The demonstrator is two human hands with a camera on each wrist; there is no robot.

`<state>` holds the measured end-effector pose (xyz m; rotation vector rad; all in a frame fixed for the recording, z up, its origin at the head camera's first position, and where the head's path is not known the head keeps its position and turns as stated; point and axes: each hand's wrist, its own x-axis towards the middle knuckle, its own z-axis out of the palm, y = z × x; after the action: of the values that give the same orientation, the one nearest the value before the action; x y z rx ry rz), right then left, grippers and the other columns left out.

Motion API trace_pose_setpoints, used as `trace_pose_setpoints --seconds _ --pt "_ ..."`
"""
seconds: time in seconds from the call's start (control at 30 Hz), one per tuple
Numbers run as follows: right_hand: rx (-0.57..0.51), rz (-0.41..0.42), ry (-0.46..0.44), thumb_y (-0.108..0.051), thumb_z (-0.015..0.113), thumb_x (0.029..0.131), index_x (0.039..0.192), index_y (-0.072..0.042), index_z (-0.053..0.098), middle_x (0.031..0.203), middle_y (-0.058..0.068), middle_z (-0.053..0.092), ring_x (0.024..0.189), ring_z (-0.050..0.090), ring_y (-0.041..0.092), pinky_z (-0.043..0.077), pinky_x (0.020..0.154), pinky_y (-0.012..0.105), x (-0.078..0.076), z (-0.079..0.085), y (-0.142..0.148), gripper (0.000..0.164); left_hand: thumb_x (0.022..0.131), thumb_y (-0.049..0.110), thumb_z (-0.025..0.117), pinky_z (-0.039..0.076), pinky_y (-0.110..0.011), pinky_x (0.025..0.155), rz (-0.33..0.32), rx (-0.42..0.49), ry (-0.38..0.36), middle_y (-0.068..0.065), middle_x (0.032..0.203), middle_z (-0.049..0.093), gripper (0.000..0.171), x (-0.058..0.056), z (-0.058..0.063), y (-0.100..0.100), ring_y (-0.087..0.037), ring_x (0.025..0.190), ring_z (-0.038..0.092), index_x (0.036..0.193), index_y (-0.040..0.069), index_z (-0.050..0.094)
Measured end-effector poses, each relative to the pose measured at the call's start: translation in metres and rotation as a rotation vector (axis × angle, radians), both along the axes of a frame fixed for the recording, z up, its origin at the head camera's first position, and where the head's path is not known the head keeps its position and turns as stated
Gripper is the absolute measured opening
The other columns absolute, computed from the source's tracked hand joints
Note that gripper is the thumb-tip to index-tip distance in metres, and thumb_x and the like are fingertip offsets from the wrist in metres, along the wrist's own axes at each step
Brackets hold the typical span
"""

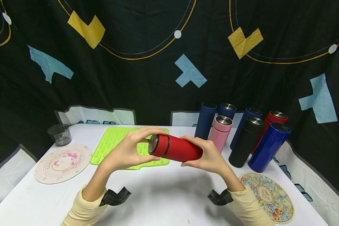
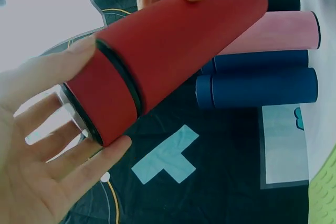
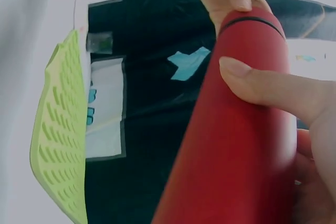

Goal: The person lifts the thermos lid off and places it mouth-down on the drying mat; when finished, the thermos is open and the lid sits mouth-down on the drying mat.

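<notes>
A red thermos bottle (image 1: pixel 182 148) is held above the table, tilted nearly level, with its silver-topped lid (image 2: pixel 105 95) toward the left. My left hand (image 1: pixel 125 151) grips the lid end, thumb on one side and fingertips on the other. Around the bottom end my right hand (image 1: pixel 208 154) holds the body, its thumb laid along the red side in the right wrist view. A black ring separates lid from body. Behind the bottle lies a light green ridged mat (image 1: pixel 110 141), partly covered by the left hand.
Several bottles stand at the right, among them a pink bottle (image 1: pixel 221 133), a black bottle (image 1: pixel 244 142) and a bright blue bottle (image 1: pixel 268 149). A patterned round mat (image 1: pixel 266 194) lies in front of them. At left are a pink round mat (image 1: pixel 62 164) and a dark clear cup (image 1: pixel 60 135).
</notes>
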<state>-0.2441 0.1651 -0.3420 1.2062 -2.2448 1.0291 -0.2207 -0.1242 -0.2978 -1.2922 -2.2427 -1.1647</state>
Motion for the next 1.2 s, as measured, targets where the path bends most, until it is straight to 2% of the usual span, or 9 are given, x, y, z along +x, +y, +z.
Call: trace_pose_setpoints --seconds 0.1,0.2,0.33,0.53,0.63,0.73,1.0,1.1,1.2 --pt "0.001 0.023 -0.079 -0.028 0.091 0.066 0.129 -0.014 0.060 0.117 0.000 0.066 0.098 0.061 0.017 0.056 0.078 0.033 -0.0005 0.0003 0.0023 0.072 0.072 0.009 0.086 0.055 -0.031 0.081 -0.034 0.000 0.016 0.002 0.132 0.055 0.067 0.0011 0.0010 0.0004 -0.015 0.114 0.053 0.131 0.018 0.056" --pt "-0.001 0.017 -0.082 -0.027 0.091 0.066 0.129 -0.014 0.061 0.116 0.000 0.066 0.098 0.061 0.017 0.056 0.078 0.034 0.0000 0.0005 0.0022 0.072 0.073 0.010 0.085 0.056 -0.031 0.081 -0.025 0.000 0.009 0.003 0.132 0.055 0.066 0.0014 0.0007 0.0003 -0.015 0.114 0.053 0.132 0.018 0.056" --pt "-0.005 -0.028 0.007 -0.024 0.092 0.064 0.130 -0.013 0.060 0.116 0.001 0.066 0.099 0.062 0.017 0.056 0.077 0.034 0.0020 0.0008 0.0000 0.073 0.074 0.014 0.085 0.056 -0.029 0.079 0.026 0.009 -0.017 0.005 0.129 0.056 0.067 0.0013 0.0005 0.0006 -0.014 0.110 0.056 0.133 0.019 0.055" --pt "-0.007 -0.088 0.197 -0.015 0.093 0.061 0.131 -0.009 0.058 0.124 0.004 0.063 0.111 0.058 0.022 0.056 0.082 0.041 0.0047 0.0015 -0.0046 0.079 0.075 0.024 0.085 0.057 -0.027 0.076 0.115 0.063 -0.080 0.004 0.123 0.059 0.064 0.0011 -0.0011 0.0020 -0.015 0.100 0.060 0.131 0.017 0.055" --pt "-0.003 -0.107 0.242 -0.015 0.093 0.061 0.132 -0.009 0.057 0.126 0.005 0.062 0.114 0.056 0.023 0.055 0.084 0.042 0.0056 0.0023 -0.0053 0.080 0.075 0.026 0.085 0.057 -0.027 0.076 0.132 0.072 -0.088 0.005 0.122 0.060 0.063 0.0007 -0.0018 0.0024 -0.015 0.098 0.060 0.131 0.017 0.055" --pt "-0.005 -0.093 0.211 -0.016 0.093 0.061 0.132 -0.010 0.057 0.126 0.004 0.062 0.114 0.057 0.022 0.055 0.084 0.041 0.0061 0.0031 -0.0042 0.080 0.074 0.023 0.085 0.056 -0.028 0.078 0.106 0.049 -0.054 0.006 0.124 0.059 0.065 0.0002 -0.0017 0.0020 -0.014 0.102 0.059 0.132 0.018 0.055" --pt "0.018 0.013 0.001 -0.029 0.091 0.065 0.129 -0.013 0.060 0.115 0.001 0.067 0.097 0.062 0.016 0.056 0.077 0.033 0.0053 0.0052 0.0017 0.073 0.071 0.006 0.085 0.056 -0.033 0.082 -0.058 0.013 0.007 0.000 0.134 0.054 0.067 0.0000 -0.0002 -0.0012 -0.018 0.117 0.052 0.131 0.017 0.057" --pt "0.021 0.034 -0.033 -0.030 0.091 0.066 0.129 -0.012 0.060 0.116 0.001 0.067 0.097 0.062 0.017 0.056 0.077 0.033 0.0051 0.0055 0.0021 0.072 0.071 0.006 0.086 0.056 -0.032 0.081 -0.067 0.011 0.010 0.000 0.134 0.054 0.067 0.0006 0.0004 -0.0017 -0.017 0.118 0.051 0.131 0.018 0.058" --pt "0.017 0.010 -0.009 -0.028 0.092 0.064 0.129 -0.013 0.060 0.115 0.000 0.066 0.098 0.062 0.016 0.056 0.078 0.033 0.0055 0.0049 0.0012 0.074 0.071 0.009 0.086 0.056 -0.031 0.079 -0.041 0.017 0.007 0.001 0.131 0.056 0.067 0.0004 0.0004 -0.0016 -0.016 0.114 0.054 0.131 0.017 0.057"
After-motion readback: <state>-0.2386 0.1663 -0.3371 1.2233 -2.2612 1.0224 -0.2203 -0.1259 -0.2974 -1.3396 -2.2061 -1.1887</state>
